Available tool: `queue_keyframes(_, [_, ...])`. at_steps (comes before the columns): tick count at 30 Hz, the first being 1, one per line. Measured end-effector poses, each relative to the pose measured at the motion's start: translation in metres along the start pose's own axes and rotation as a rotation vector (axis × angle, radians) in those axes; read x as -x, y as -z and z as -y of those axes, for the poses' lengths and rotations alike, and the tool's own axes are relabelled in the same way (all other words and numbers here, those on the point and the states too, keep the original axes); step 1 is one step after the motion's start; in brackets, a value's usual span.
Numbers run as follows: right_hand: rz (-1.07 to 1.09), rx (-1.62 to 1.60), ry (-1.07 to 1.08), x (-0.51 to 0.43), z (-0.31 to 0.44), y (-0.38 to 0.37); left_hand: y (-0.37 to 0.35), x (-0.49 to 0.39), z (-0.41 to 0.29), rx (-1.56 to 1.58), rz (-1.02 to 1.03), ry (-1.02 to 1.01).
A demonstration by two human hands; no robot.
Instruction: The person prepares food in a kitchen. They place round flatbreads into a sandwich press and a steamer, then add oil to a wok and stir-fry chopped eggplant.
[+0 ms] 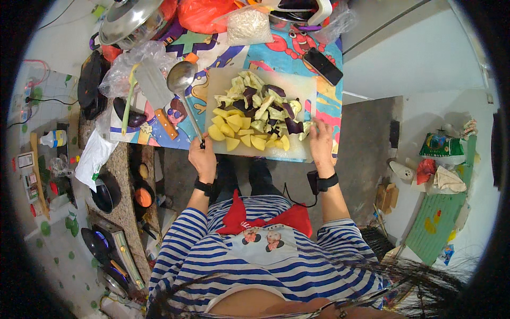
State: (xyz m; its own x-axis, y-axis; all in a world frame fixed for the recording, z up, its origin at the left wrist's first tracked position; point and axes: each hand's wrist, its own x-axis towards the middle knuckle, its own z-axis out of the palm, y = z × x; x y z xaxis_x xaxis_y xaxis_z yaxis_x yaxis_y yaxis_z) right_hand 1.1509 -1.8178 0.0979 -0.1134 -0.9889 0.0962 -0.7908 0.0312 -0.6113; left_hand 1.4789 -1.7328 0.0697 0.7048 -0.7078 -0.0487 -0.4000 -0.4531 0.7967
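My left hand (202,160) is closed around the dark handle end of a metal ladle (181,77), beside the near left corner of a translucent cutting board (297,153). The ladle's bowl points away from me over the patterned tablecloth. At the board's right edge, my right hand (322,141) grips the rim with its thumb near a piece of eggplant. Cut eggplant (265,105), purple-skinned and pale inside, is heaped across the board's far part. Yellow potato chunks (233,123) lie along the near left part.
A cleaver (153,83), a green-handled utensil (129,101) and a whole eggplant (129,113) lie left of the ladle. Beyond the board stand a bag of white grains (249,28) and a lidded pot (129,24). A phone (323,66) rests at far right.
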Motion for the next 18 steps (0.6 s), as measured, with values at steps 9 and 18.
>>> queue_keyframes(9, [-0.047, -0.163, -0.023, 0.015, 0.011, -0.011, 0.001, 0.005, -0.002, -0.004, -0.023, -0.045])
queue_keyframes(18, [0.184, 0.246, -0.287, -0.048, 0.009, 0.005, -0.003, 0.004, 0.002, -0.017, -0.080, -0.124])
